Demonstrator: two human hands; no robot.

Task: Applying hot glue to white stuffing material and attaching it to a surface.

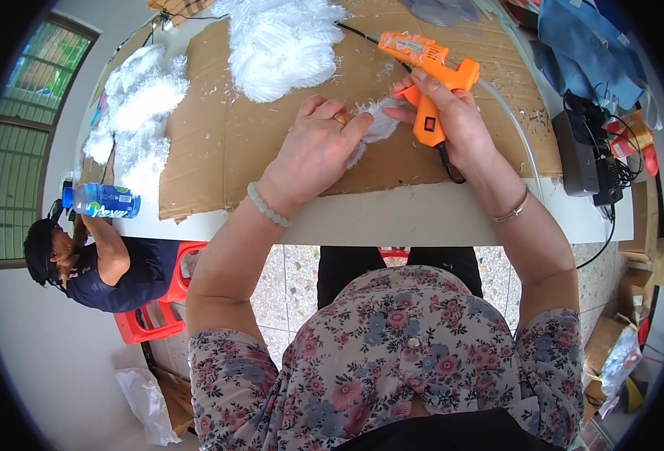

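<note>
My right hand (460, 124) is wrapped around an orange hot glue gun (428, 113) with a red switch on its handle. A long translucent glue stick (514, 119) trails from its rear, curving toward the table's front edge, and the nozzle end points to the far left. A fluffy white piece (381, 124) lies on the cardboard between my hands. My left hand (313, 154) has its fingers curled down on the left side of that piece, partly covering it. The fingertips of my right hand come close to the piece's right side; whether they touch it I cannot tell.
Brown cardboard (264, 154) covers the white table. White fluffy pieces form a heap (279, 52) at the back and another pile (140, 98) at left. A blue-labelled bottle (103, 201) stands front left, near another person (114, 263). A dark box (574, 154) with cables sits right.
</note>
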